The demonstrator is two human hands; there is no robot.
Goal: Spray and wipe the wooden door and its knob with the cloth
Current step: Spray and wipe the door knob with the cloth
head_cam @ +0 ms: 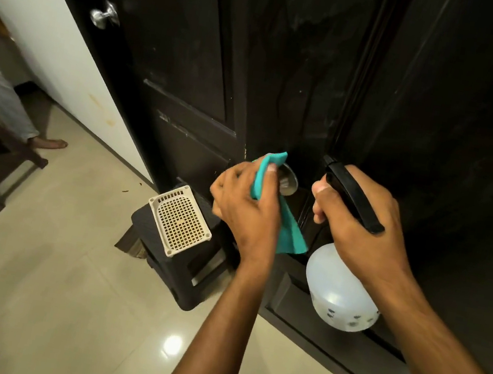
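On the knob (288,181), cloth (268,174) in left grip (245,206)

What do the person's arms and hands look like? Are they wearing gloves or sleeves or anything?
No gloves and no sleeves in view. Both forearms are bare from the bottom edge of the picture up to the wrists. The left hand and right hand are bare too, with short fingernails. No watch, ring or bracelet can be seen on either one.
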